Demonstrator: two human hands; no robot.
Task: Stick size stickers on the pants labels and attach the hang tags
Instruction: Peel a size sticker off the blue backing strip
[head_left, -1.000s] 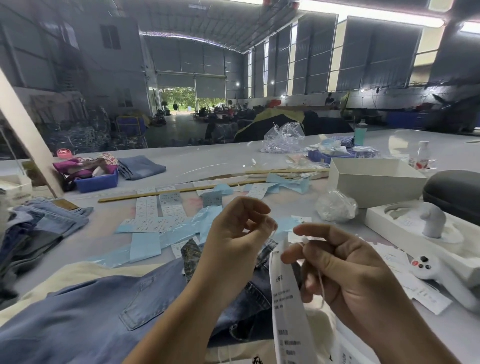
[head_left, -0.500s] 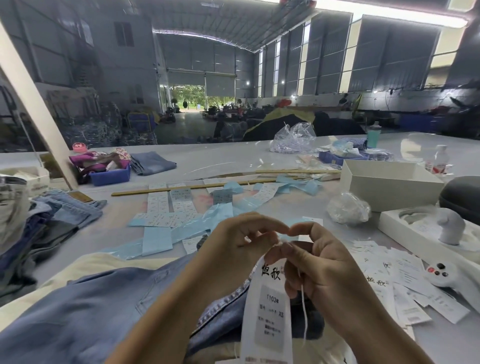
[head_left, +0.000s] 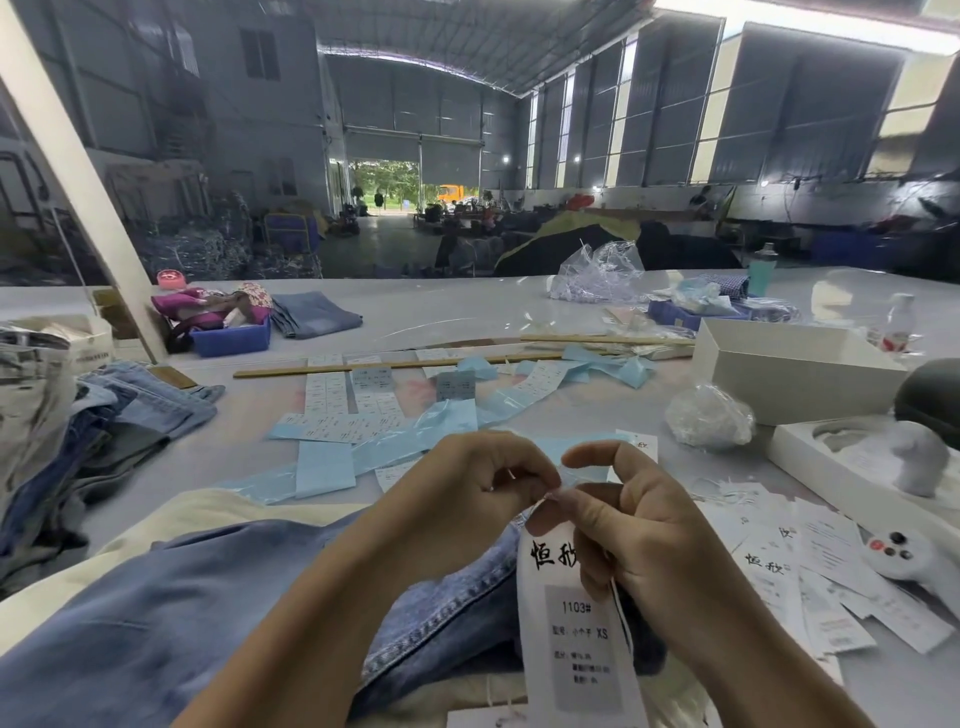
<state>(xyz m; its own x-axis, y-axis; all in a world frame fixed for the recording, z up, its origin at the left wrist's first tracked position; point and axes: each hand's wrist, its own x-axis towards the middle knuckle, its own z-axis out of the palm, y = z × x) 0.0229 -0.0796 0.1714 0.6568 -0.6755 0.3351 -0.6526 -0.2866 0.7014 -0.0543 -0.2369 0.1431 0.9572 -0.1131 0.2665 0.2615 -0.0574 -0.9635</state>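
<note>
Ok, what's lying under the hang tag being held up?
Under the hang tag lie blue jeans on cream cloth. Both the left hand and right hand pinch its string. The tag covers whatever is directly behind it.

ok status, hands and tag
Left hand and right hand pinching white string above the jeans. XS hang tag dangling. Nothing in the way.

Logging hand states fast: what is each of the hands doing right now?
Left hand: fingertips pinch the white string at the hang tag top.
Right hand: pinches the same string by the tag's top edge.
</note>
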